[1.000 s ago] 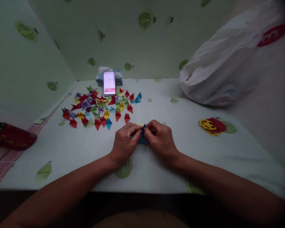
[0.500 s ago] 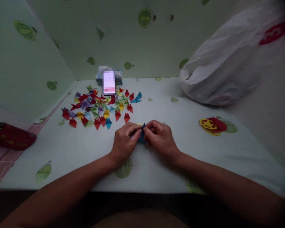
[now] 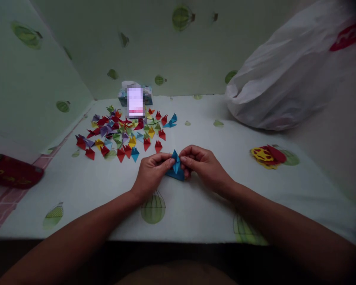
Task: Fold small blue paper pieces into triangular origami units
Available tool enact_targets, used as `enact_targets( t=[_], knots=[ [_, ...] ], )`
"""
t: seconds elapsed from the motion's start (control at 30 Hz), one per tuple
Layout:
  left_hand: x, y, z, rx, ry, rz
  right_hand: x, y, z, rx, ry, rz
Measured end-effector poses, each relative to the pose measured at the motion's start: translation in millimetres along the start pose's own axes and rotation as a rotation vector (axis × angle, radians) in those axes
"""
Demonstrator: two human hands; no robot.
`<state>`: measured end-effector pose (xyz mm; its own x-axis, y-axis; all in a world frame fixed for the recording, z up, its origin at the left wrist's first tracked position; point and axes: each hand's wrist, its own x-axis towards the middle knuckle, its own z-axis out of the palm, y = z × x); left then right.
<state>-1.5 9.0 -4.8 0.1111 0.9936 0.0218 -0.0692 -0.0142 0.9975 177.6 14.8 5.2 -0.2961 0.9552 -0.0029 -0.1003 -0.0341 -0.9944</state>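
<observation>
A blue piece of folded origami paper point(image 3: 176, 171) is between my two hands, just above or on the table; a pointed, narrow flap stands up at its middle. My left hand point(image 3: 150, 172) pinches its left side between thumb and fingers. My right hand point(image 3: 201, 164) is closed at its right edge, thumb against curled fingers. The fingers hide part of both edges. Beyond my left hand lies a spread of small folded paper pieces point(image 3: 124, 150) in red, yellow, green, purple and blue, with pointed tips.
A lit phone point(image 3: 135, 101), blurred out, leans against a tissue box point(image 3: 148, 95) at the back. To the right are a large white plastic bag point(image 3: 273, 95) and red and yellow cut-out pieces point(image 3: 267, 156). A red can point(image 3: 14, 171) lies at the left.
The blue paper has opened out: its upright flap now shows as a broad point facing me. My right hand has shifted slightly right, and my left hand slightly left.
</observation>
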Motion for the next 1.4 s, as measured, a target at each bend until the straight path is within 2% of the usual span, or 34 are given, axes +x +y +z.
enact_targets(
  t=[0.27, 0.77, 1.17, 1.27, 1.4],
  knots=[
    [-0.8, 2.9, 0.4, -0.036, -0.02, -0.057, 0.3, 4.0, 1.1, 0.056, -0.016, 0.028],
    [-2.6, 5.2, 2.0, -0.05, -0.03, -0.091, -1.0, 5.0, 2.7, -0.01, -0.013, 0.024],
    [-2.9, 3.9, 3.4, -0.038, -0.052, -0.131, -7.3, 9.1, 6.9, -0.371, 0.106, -0.098],
    [-2.5, 3.9, 3.2, 0.003, -0.031, -0.11, -8.2, 9.9, 7.8, -0.365, 0.119, -0.109],
    [-0.9, 5.3, 1.7, -0.024, -0.059, -0.127, -5.9, 5.5, 5.3, -0.224, 0.032, -0.057]
  ],
)
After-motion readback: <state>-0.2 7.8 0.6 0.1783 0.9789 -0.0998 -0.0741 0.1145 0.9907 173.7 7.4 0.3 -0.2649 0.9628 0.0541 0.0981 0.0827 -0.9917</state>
